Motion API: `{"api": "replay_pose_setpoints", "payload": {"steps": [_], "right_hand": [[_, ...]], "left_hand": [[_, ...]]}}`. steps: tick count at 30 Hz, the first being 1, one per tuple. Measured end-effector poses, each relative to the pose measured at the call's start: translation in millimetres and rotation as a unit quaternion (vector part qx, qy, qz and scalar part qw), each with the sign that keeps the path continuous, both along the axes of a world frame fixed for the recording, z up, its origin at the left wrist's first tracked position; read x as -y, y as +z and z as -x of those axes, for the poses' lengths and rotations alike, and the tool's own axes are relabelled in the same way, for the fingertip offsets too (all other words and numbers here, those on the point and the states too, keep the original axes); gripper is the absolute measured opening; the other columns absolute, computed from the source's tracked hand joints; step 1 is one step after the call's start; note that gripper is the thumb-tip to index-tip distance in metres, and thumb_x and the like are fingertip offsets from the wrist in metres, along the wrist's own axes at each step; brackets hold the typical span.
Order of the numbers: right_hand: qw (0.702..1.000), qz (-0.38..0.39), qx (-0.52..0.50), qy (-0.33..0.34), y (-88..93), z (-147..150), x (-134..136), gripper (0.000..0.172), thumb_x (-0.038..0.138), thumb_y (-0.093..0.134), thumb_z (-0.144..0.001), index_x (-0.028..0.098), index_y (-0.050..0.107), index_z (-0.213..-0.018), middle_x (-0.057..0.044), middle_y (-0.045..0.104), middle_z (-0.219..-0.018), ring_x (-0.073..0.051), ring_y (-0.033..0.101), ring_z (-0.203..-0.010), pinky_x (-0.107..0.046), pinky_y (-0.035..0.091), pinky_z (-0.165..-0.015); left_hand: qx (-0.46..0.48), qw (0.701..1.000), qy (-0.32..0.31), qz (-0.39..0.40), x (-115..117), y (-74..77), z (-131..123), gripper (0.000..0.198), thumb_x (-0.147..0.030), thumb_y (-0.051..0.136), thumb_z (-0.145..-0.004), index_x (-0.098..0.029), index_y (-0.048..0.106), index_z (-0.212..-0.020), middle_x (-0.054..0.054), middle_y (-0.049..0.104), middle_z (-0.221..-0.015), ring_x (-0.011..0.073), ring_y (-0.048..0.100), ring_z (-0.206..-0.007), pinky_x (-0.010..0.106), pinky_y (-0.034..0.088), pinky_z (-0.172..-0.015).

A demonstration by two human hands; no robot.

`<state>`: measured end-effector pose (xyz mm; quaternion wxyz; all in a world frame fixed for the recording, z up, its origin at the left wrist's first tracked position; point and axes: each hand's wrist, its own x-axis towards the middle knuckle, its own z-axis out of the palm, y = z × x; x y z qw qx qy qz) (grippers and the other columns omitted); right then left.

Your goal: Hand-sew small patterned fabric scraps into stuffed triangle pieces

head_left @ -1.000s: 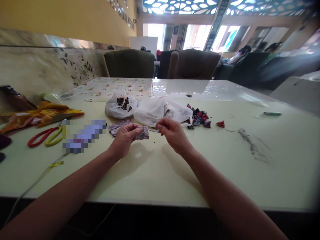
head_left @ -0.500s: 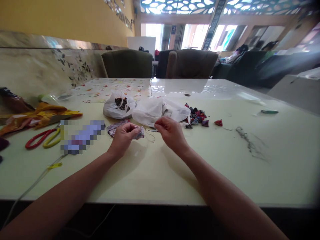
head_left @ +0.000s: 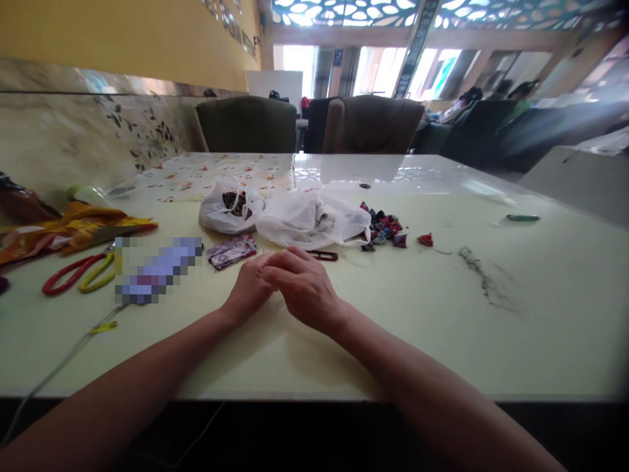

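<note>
Over the middle of the table, my left hand [head_left: 249, 288] and my right hand [head_left: 309, 285] meet, the right fingers curled over the left fingertips. Both look closed. The small patterned fabric piece that my left fingers pinched a moment earlier is now hidden between the hands. Whatever my right fingers hold cannot be made out. Just beyond my left hand lies a folded patterned cloth [head_left: 232, 251]. A small dark red tool, perhaps thread snips [head_left: 326, 255], rests past my right knuckles. Small sewn fabric pieces [head_left: 386, 229] are heaped to the right, with a red one [head_left: 425, 240] apart.
Behind the hands are a white plastic bag [head_left: 309, 219] and another bag of dark bits [head_left: 209, 215]. Red-and-yellow scissors [head_left: 73, 275], a pixelated object [head_left: 162, 269] with a cord and orange cloth [head_left: 81, 223] lie left. Loose threads [head_left: 484, 278] and a green pen-like item [head_left: 523, 217] lie right.
My right hand has come left and down onto my left hand, covering its fingertips and the small fabric piece. The folded cloth and dark red tool show more fully.
</note>
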<state>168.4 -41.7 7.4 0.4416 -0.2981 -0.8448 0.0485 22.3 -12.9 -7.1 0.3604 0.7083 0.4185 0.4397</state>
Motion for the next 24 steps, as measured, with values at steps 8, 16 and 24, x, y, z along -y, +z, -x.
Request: {"api": "replay_pose_setpoints", "payload": {"steps": [8,16,24], "right_hand": [[0.878,0.290,-0.376,0.060,20.4,-34.9,-12.0,0.019,0.042,0.054,-0.092,0.027,0.043,-0.092,0.008,0.049,-0.059,-0.010,0.052,-0.050,-0.025,0.045,-0.050],[0.881,0.139,-0.445,-0.082,32.5,-60.4,-22.7,0.009,0.034,0.050,-0.094,0.028,0.045,-0.092,0.007,0.039,-0.061,-0.011,0.052,-0.058,-0.030,0.053,-0.061],[0.886,-0.038,-0.425,-0.182,30.4,-62.3,-22.3,0.007,0.029,0.050,-0.095,0.026,0.050,-0.089,0.004,0.045,-0.069,-0.011,0.049,-0.060,-0.036,0.058,-0.079]], "left_hand": [[0.160,0.961,0.043,0.220,-12.3,0.2,3.8,0.026,-0.037,0.076,-0.065,-0.016,0.064,-0.074,0.001,0.062,-0.071,0.0139,0.056,-0.064,0.025,0.047,-0.055],[0.176,0.955,0.090,0.220,-23.8,-1.0,10.8,0.025,-0.034,0.077,-0.062,-0.016,0.061,-0.070,0.000,0.061,-0.070,0.0141,0.056,-0.064,0.025,0.049,-0.052],[0.184,0.954,0.112,0.209,-32.4,-6.9,14.5,0.024,-0.033,0.076,-0.061,-0.017,0.060,-0.069,0.000,0.058,-0.066,0.0136,0.056,-0.062,0.025,0.049,-0.051]]}}
